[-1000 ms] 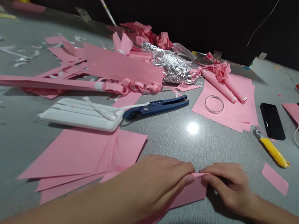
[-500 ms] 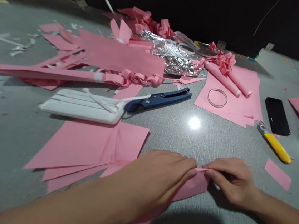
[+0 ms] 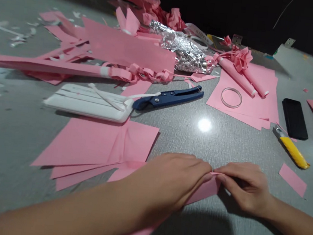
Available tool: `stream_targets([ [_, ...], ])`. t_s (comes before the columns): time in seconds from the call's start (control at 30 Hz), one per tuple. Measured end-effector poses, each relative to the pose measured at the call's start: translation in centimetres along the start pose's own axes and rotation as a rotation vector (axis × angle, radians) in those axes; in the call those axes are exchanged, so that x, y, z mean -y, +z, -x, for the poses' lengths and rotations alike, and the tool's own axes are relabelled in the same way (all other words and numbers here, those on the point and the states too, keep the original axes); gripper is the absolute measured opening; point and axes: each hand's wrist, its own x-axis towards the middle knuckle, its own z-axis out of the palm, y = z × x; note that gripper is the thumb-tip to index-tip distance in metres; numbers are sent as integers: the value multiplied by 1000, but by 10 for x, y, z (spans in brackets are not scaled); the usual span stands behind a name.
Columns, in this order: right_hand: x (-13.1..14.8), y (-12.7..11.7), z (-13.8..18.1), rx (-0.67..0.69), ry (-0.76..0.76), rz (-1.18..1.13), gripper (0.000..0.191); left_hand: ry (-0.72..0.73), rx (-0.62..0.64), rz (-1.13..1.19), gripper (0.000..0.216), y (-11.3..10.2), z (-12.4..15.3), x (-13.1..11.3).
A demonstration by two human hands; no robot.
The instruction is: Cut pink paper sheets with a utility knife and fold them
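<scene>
Pink paper [image 3: 203, 192] is pinched by one left hand [image 3: 176, 178] and one right hand [image 3: 254, 189].

The left hand [image 3: 177, 178] and right hand [image 3: 246, 186] are pinching the upper edge of a pink paper sheet [image 3: 203, 192] between thumbs and fingers, their fingertips nearly meeting. Overlapping pink sheets [image 3: 91, 140] are lying beyond the left forearm, with a flat white object [image 3: 87, 104] and a blue-handled tool [image 3: 172, 98] resting farther back. Crumpled foil [image 3: 181, 47] is lying among pink paper pieces at the rear. At right, a ring [image 3: 228, 105] is resting on a paper stack [image 3: 254, 113]; a black phone [image 3: 295, 119], a yellow cutter [image 3: 294, 151] and a small pink rectangle [image 3: 293, 180] are lying nearby.
</scene>
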Motion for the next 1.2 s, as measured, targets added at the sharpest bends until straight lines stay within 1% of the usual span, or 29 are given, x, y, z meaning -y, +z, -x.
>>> stream_targets([
  [0.13,-1,1,1,10,14,2,16,-21,9,-8,35,1,0,1],
  [0.4,-1,0,1,19,28,-15,16,-9,-3,-11,45,-2,-3,-1],
  [0.7,-1,0,1,21,11,-34,18,-25,42,-10,35,-5,-2,-1],
  [0.83,0,-1,0,36,7,-45,19,-3,18,13,42,-5,-3,-1],
  [0.97,2,-2,-2,49,34,-57,19,32,-8,37,47,-5,-4,0],
  [1.1,3,-2,-4,40,72,-65,14,-9,13,51,46,-3,-4,1],
  [1.2,2,-2,-4,39,57,-57,15,-45,20,63,47,-3,-3,0],
])
